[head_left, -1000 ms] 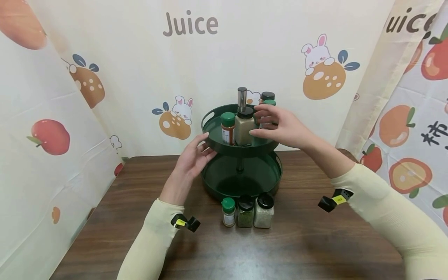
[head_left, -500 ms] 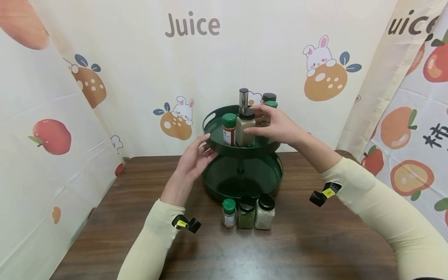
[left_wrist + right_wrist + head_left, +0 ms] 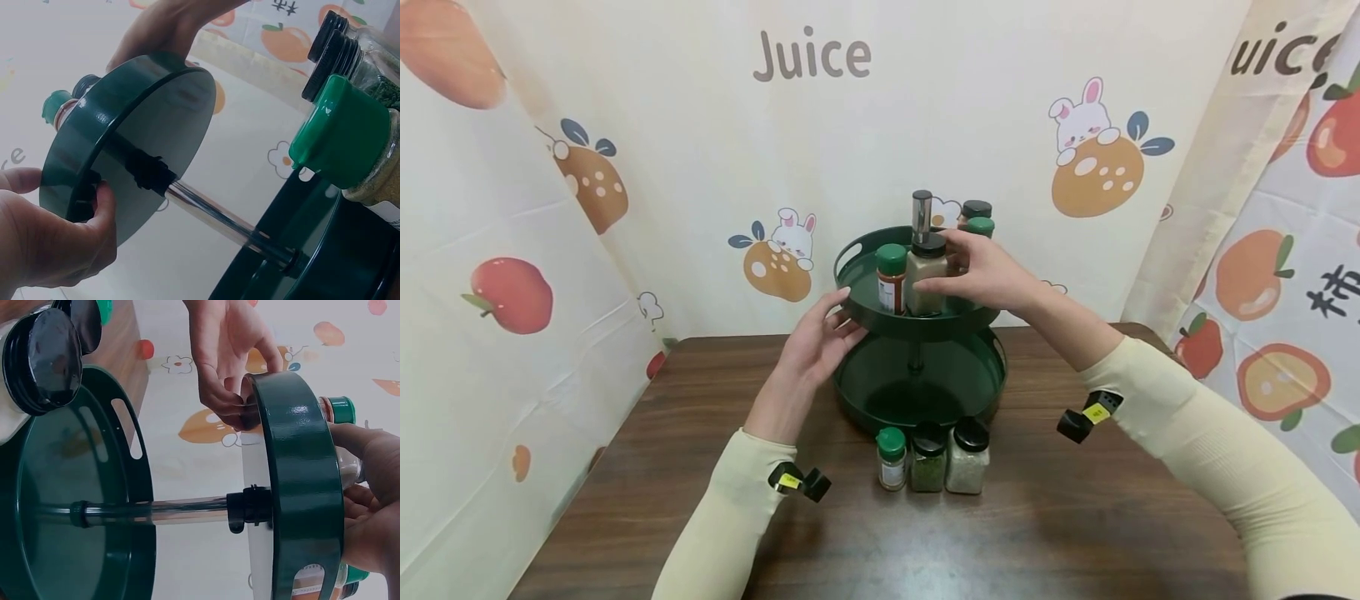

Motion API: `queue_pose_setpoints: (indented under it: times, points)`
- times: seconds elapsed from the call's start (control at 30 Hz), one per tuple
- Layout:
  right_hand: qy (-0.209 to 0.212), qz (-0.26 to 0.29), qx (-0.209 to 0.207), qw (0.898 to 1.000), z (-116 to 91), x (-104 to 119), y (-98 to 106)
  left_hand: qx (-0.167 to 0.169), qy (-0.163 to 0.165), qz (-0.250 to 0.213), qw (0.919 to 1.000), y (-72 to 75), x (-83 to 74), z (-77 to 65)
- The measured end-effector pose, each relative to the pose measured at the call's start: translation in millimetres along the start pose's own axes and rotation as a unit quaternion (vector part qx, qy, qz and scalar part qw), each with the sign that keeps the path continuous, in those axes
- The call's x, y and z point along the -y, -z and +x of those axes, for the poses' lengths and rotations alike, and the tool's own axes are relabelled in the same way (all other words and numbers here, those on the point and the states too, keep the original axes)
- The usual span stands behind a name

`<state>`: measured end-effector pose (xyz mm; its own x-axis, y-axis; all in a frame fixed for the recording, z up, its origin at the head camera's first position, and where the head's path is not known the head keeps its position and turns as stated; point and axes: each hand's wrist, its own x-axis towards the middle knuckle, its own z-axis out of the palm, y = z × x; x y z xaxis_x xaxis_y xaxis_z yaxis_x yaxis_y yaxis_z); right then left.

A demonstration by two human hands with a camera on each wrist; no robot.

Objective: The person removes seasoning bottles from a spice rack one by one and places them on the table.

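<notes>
A two-tier green turntable stands on the table, with an upper tray [image 3: 865, 312] on a metal post above a lower tray [image 3: 887, 392]. On the upper tray are a green-capped spice jar [image 3: 891, 279] with red contents and a black-lidded spice jar [image 3: 922, 287] with beige contents. My right hand [image 3: 988, 271] holds the beige jar, thumb in front and fingers behind, partly hidden. My left hand [image 3: 816, 342] grips the left rim of the upper tray; in the left wrist view, its thumb and fingers [image 3: 106, 215] pinch the rim near a cutout.
Behind my right hand stand another green-capped jar [image 3: 980, 227] and a black-capped jar [image 3: 976, 210]. Before the lower tray, a small green-capped jar [image 3: 892, 458], a jar of green herbs [image 3: 928, 458] and a white-filled jar [image 3: 967, 458] line up on the wooden table [image 3: 1060, 500].
My right hand has moved left from beside the beige jar and its fingers now wrap it. My left hand stays at the tray's rim, and the jars have not visibly moved.
</notes>
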<state>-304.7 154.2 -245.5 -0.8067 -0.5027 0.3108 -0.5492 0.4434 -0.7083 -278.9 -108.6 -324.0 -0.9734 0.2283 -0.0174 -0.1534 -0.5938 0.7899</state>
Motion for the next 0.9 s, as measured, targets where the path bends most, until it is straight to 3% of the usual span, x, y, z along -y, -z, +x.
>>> queue_pose_setpoints:
  times: [0.57,0.9]
  points:
    - [-0.021,-0.024,-0.009,0.999,2.5,3.3,2.0,0.000,0.004,-0.002,1.0000,0.4,-0.1,0.4]
    - [-0.008,-0.010,-0.041,0.999,-4.0,25.6,24.4,0.004,-0.001,0.003,1.0000,1.2,-1.2,1.0]
